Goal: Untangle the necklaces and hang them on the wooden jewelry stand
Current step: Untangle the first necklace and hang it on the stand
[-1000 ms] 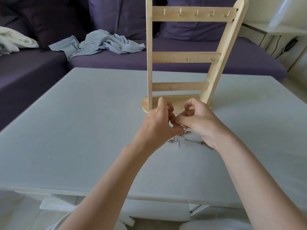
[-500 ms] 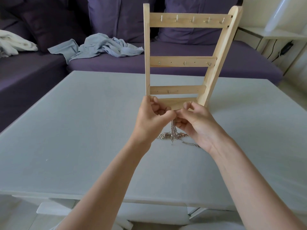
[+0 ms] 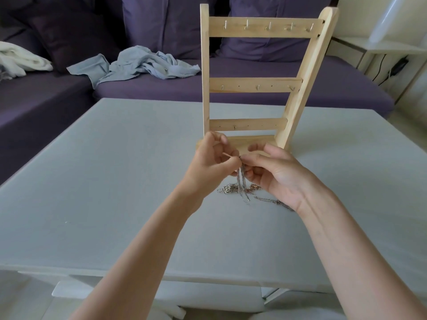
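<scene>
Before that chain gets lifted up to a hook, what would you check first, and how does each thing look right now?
1. Both hands on the chains: ok. The left hand and right hand pinch the necklaces together at one spot.
2. Chains separated: not ok. Several strands hang in one bundle, and a clump lies on the table.
3. Free end or clasp found: cannot tell, too small to see.
4. Hooks free on the wooden jewelry stand: ok. Nothing hangs on any of the three bars.
5. Stand steady: ok, upright on its base.
6. Path up to the hooks: ok. The stand is right behind the hands, nothing between.
</scene>
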